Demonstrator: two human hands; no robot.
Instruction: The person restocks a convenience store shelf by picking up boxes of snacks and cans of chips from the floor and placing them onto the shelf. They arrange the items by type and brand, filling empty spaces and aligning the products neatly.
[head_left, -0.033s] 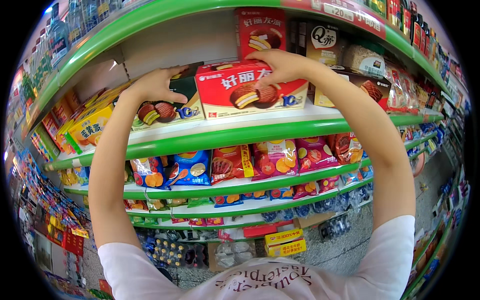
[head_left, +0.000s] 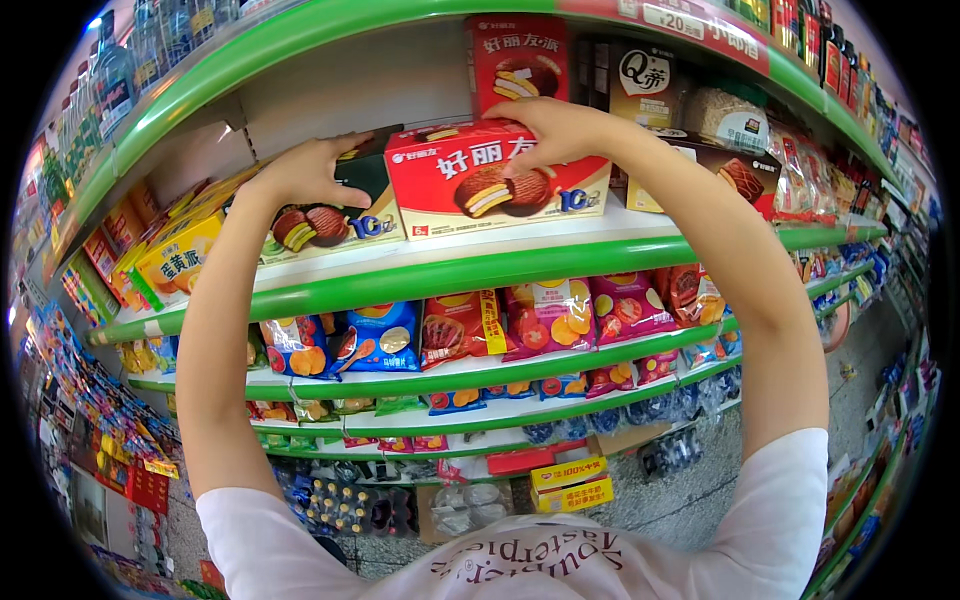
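green-edged shelf (head_left: pixel 480 273), red-and-cream box (head_left: pixel 490 196) lengthwise along it, front facing out

White short-sleeved shirt (head_left: pixel 520 585); dark red lettering (head_left: pixel 535 553) across chest.

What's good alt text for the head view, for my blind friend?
A person's right hand lies over a red snack box on a green-edged shop shelf, with the spread left hand at the dark box beside it. Bright snack bags line the lower shelf.

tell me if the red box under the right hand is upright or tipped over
Upright: the red box's front lettering and picture read right way up
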